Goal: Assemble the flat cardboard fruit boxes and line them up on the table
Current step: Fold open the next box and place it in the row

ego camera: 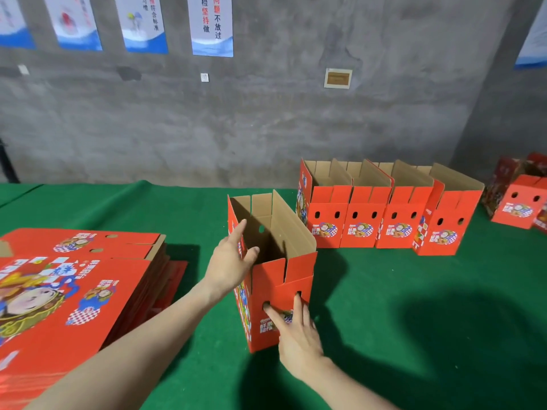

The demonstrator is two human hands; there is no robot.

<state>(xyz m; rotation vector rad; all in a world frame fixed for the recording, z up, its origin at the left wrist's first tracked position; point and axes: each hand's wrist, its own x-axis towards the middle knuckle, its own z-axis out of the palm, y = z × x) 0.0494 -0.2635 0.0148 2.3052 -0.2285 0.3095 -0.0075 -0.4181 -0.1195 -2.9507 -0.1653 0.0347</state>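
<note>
- Standing upright on the green tabletop (414, 321), near the middle of the view, was a red fruit box (296, 279), its top flaps raised and the brown inside showing.
- The left hand (229, 261) lay against the box's 9 o'clock wall near the top edge. Its fingers (241, 229) were straight and spread wide along that wall, and the thumb reached the near corner of the rim.
- The right hand (296, 329) was at the box's 6 o'clock face. Two straight fingers (273, 316) were parted, each with its tip at one of the two round holes in that face. They clasped nothing.
- A stack of flat boxes (74, 291) lay at 9 o'clock from the box, near it but apart, printed side up.
- A row of four assembled boxes (384, 214) stood at 2 o'clock, side by side and touching, tops open; the one at the right end was turned slightly askew.
- More red boxes (518, 199) stood farther along at 3 o'clock, cut off by the edge of the view.
- Posters (211, 25) hung on the grey wall at 12 o'clock, with a small framed plaque (338, 78) below them toward 1 o'clock.
</note>
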